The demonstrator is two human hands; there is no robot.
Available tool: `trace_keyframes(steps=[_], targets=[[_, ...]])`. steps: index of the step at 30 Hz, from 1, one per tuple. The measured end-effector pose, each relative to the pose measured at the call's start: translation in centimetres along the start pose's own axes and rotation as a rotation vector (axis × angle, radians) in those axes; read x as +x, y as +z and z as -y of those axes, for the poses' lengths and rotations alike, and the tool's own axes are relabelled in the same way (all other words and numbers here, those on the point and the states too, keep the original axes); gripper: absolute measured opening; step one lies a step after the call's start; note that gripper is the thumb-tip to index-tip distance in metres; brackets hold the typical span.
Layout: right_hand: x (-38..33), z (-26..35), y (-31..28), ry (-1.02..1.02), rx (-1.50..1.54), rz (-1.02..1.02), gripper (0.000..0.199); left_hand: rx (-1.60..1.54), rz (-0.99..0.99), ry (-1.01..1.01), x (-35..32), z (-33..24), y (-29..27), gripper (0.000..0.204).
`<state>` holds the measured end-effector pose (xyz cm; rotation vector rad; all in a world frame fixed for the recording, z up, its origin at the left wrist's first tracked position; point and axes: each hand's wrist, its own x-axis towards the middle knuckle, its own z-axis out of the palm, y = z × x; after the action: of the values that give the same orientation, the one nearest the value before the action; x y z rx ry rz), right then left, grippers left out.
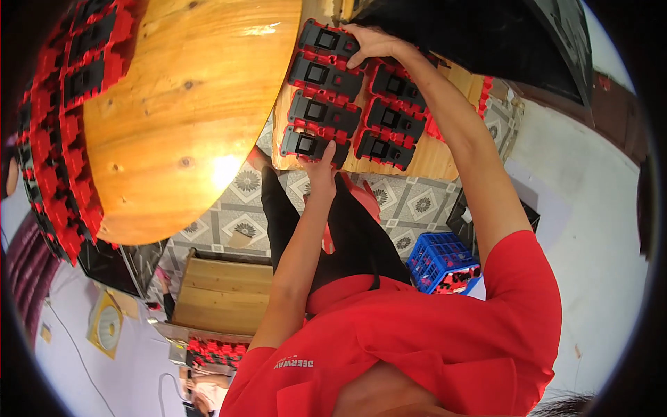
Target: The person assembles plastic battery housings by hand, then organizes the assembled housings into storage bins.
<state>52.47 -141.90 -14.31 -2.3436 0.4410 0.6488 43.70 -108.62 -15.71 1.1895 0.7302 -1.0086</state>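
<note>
My left hand [321,165] and right hand [375,43] grip the near and far ends of the row of black-and-red blocks [323,99] on the wooden table [436,163], probably stiff, light plastic, best squeezed endwise lest its joints flex

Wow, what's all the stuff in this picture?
Row of parts: four, black and red, at both hands
Neighbouring parts: at least three, black and red, right of row
Stacked parts: many, black and red, far left
Big table: one, yellowish brown, upper left
Smaller table: one, brown, under row
Low wooden furniture: one, brown, lower left
Crate: one, blue, lower right
Dark panel: one, black, upper right
Floor: one, patterned grey, centre
Other person: at least one, colours unclear, lower left
Shirt: one, red, bottom
Trousers: one pair, black, centre
Left hand: one, bare, row's near end
Right hand: one, bare, row's far end
</note>
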Motion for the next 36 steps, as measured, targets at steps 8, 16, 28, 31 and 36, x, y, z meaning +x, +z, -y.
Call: trace_keyframes(steps=[8,16,28,31,36], targets=[[-5.0,6.4,-0.4,-0.049,0.044,0.042,0.078,-0.076,0.051,-0.003,-5.8,-1.5,-5.0,0.071],[-17.2,20.2,-3.6,0.055,0.233,-0.036,0.084,0.027,0.143,0.032,-19.0,-6.5,-13.0,0.085],[6.8,41.0,2.1,-0.326,0.322,-0.016,0.087,0.062,-0.005,0.336,-14.7,-30.4,-29.1,0.087],[8.6,43.8,3.1,-0.331,0.276,0.006,0.108,0.015,-0.002,0.291,-14.0,-31.7,-31.4,0.095],[6.2,43.4,5.4,-0.314,0.546,-0.155,0.126,-0.061,-0.247,0.532,-14.0,-30.8,-30.2,0.117]])
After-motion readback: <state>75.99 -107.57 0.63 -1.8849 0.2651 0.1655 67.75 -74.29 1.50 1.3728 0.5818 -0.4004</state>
